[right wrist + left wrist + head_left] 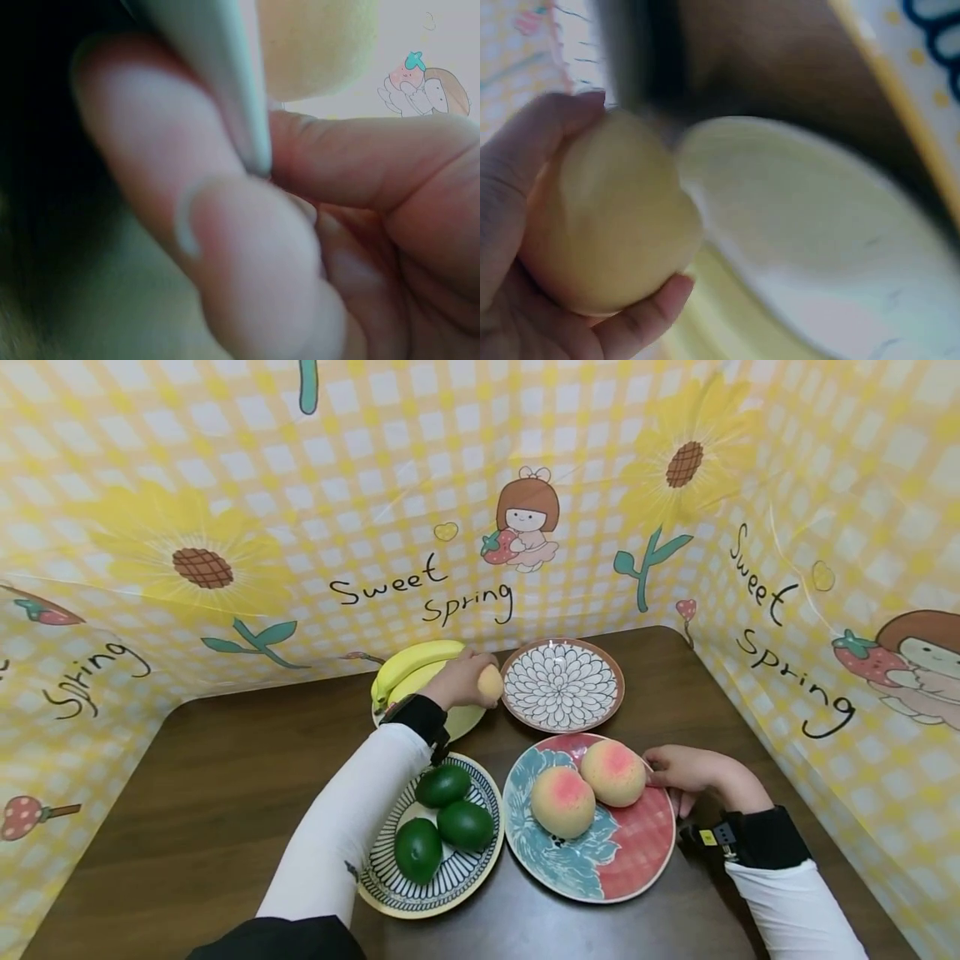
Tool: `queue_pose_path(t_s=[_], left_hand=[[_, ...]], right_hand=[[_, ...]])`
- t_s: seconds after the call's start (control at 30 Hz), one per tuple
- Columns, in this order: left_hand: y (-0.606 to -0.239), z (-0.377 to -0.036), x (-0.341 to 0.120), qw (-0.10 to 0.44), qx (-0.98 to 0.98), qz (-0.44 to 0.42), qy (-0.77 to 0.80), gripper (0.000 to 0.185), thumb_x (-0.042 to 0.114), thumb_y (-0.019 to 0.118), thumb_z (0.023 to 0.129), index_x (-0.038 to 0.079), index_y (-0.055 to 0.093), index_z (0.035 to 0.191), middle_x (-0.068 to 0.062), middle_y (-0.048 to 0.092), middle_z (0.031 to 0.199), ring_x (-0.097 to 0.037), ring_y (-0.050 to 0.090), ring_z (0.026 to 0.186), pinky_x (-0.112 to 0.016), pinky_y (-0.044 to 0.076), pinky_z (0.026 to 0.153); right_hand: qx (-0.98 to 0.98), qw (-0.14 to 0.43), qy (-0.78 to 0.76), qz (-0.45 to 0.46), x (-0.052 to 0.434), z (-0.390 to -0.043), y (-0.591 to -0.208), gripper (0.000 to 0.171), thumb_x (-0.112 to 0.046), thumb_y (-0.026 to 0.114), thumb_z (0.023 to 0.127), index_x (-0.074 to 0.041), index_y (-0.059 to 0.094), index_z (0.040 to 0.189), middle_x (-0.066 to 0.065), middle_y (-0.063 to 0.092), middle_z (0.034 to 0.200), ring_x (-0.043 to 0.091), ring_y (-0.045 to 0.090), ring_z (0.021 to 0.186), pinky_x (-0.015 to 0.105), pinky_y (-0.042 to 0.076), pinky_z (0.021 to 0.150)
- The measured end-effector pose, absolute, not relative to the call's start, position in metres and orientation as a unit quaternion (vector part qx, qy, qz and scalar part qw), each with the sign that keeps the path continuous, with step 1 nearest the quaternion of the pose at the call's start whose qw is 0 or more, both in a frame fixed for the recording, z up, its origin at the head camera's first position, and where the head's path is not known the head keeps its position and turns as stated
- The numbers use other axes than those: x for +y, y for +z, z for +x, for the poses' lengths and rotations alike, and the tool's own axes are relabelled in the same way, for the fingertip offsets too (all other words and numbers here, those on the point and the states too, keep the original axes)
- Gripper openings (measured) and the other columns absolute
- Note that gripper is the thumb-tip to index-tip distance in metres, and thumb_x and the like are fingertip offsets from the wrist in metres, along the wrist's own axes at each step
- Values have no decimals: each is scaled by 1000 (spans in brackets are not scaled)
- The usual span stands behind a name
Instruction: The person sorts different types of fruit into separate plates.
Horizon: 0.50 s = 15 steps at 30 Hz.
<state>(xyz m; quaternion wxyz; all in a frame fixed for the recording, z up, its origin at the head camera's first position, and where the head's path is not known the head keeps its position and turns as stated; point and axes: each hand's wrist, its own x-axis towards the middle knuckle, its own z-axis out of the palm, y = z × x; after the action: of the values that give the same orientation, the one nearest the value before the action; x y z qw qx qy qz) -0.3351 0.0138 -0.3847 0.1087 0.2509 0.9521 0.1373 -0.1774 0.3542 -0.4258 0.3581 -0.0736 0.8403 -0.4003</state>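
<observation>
My left hand [459, 678] grips a pale yellow-orange peach [611, 214], its fingers and thumb curled round the fruit. That hand is over the right side of a light green plate [465, 723], beside yellow bananas [420, 658] on the same plate. My right hand [693, 772] pinches the right rim of a red and blue plate [637, 852]. Two peaches with pink tops lie on this plate, a nearer peach [562, 802] and a farther peach [612, 772]. In the right wrist view, thumb and fingers [255, 262] close on the plate's edge.
A black-and-white patterned plate [491, 852] with three green avocados [442, 787] stands under my left forearm. Behind the peach plate is a brown-rimmed flower-patterned plate [562, 689]. Yellow checked cloth [375, 485] walls in the brown table [225, 827].
</observation>
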Motion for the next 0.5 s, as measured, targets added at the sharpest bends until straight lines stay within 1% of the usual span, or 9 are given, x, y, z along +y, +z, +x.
queue_pose_path(t_s=[0.13,0.27,0.37,0.5], left_hand=[[-358,-320,24,92,936,310,141,64,20,82,78,10,59,137,-21,53,138,-36,55,120,-49,49,103],[-342,-297,34,97,922,358,110,66,20,85,77,12,59,137,-20,53,137,-36,58,118,-48,50,102],[-340,-278,40,114,912,385,84,65,21,88,76,14,60,135,-18,53,137,-35,61,114,-46,52,99],[-349,-258,41,136,900,407,78,62,20,89,76,16,62,131,-14,54,131,-31,58,111,-44,52,96]], right_hand=[[848,352,-389,-76,356,-179,-420,24,-8,49,106,9,50,123,6,66,74,5,61,49,22,53,49],[850,350,-386,-83,356,-181,-417,23,-8,48,106,9,50,122,6,66,75,5,61,49,22,53,49],[849,350,-388,-80,355,-179,-419,22,-7,48,105,9,50,121,6,66,74,5,61,49,22,54,49],[847,354,-390,-73,352,-176,-425,22,-7,49,105,8,51,121,6,66,74,5,61,48,22,54,49]])
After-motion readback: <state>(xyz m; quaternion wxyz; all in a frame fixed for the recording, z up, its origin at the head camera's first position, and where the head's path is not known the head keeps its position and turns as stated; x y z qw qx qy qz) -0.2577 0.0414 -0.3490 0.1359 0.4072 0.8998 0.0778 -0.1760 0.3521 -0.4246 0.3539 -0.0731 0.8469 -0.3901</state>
